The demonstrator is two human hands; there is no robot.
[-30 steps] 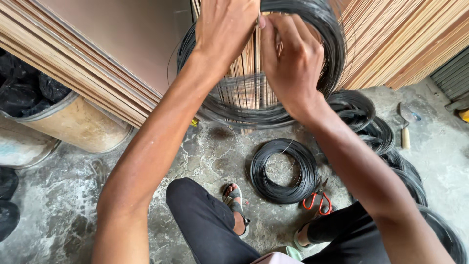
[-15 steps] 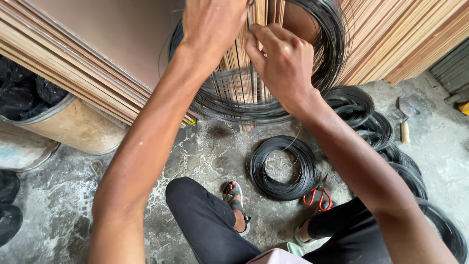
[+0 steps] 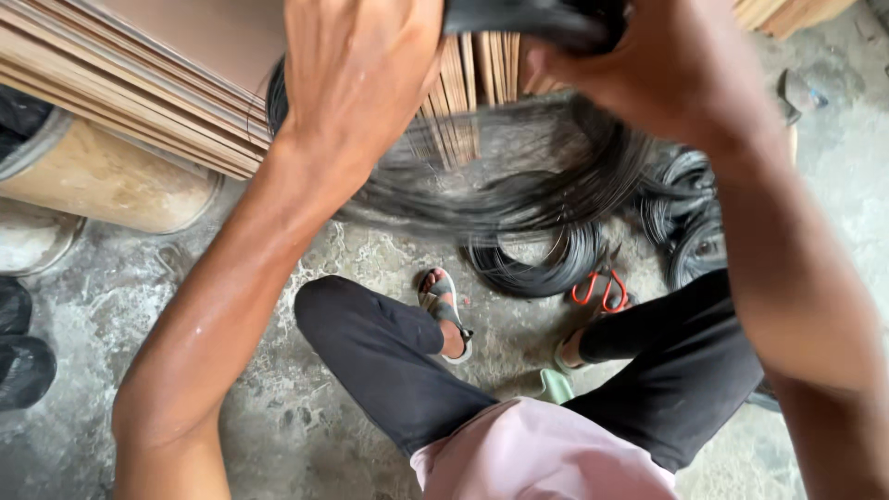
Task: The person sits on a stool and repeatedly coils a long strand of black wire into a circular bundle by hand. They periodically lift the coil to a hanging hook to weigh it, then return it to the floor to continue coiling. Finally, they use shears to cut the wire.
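The large coil of thin black wire is a blurred dark grey-black. Below it, a smaller flat coil of black wire lies on the mottled grey-and-white concrete floor. Just right of that coil are red-handled scissors. Behind the large coil stand pale tan wooden strips; left of it, a round beige drum. Black trousers, pink shirt.
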